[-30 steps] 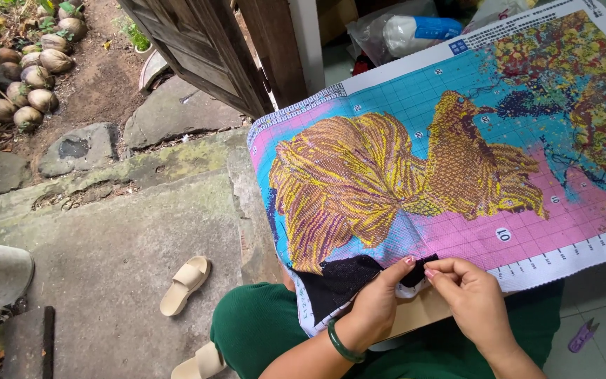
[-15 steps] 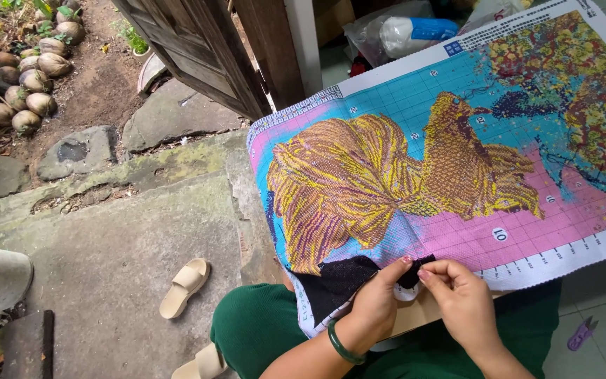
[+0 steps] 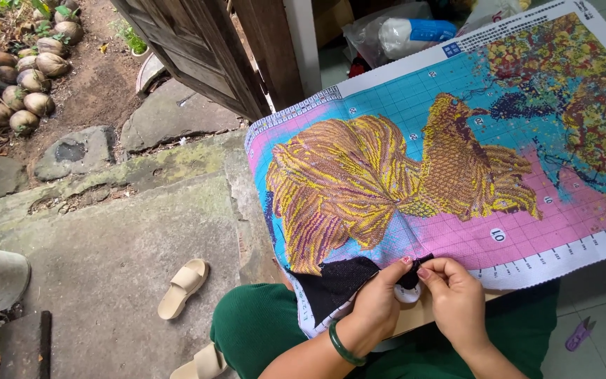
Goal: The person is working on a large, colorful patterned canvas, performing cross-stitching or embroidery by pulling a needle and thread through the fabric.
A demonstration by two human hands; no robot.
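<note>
Both hands pinched at lower edge of canvas, over lap.

Left hand [image 3: 376, 305], green bangle [image 3: 341, 345] at wrist, thumb and forefinger closed on black stitched patch [image 3: 338, 281] of large cross-stitch canvas with golden fish on pink and turquoise grid [image 3: 450, 168]. Right hand [image 3: 457, 298], fingertips closed on same edge, touching left. Beige sandal [image 3: 184, 286] on stone floor [image 3: 106, 231], well apart.

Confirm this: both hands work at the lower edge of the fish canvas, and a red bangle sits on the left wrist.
Not quite. In the head view the bangle on the left wrist is green, not red. Both the left hand and right hand do work at the lower edge of the fish canvas.
</note>
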